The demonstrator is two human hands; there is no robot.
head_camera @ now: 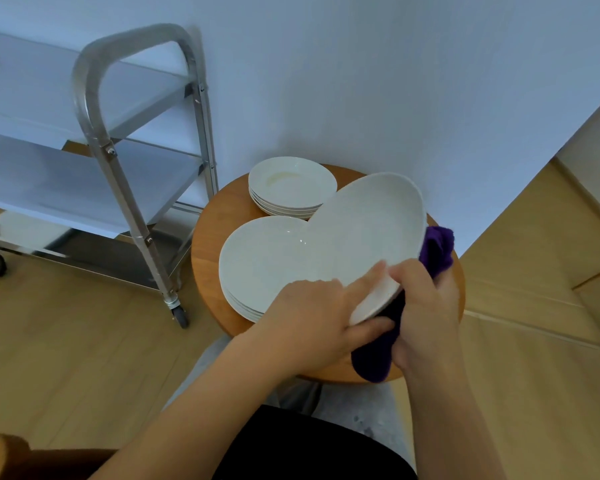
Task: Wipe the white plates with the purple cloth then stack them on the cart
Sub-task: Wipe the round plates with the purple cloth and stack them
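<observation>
A large white plate (364, 233) is tilted up over the round wooden table (215, 220). My left hand (312, 323) pinches its near rim, thumb on top and fingers underneath. My right hand (426, 306) grips the purple cloth (437, 251), which is bunched behind and under the plate's right edge. A stack of large white plates (257, 268) lies on the table below the tilted one. Behind it stands a stack of smaller white plates (291, 185). The steel cart (125, 140) stands to the left, with its shelves bare.
The wall rises right behind the table. Wooden floor surrounds the table and the cart. One cart caster (181, 317) sits close to the table's left side. A wooden cabinet front (568, 216) is at the right.
</observation>
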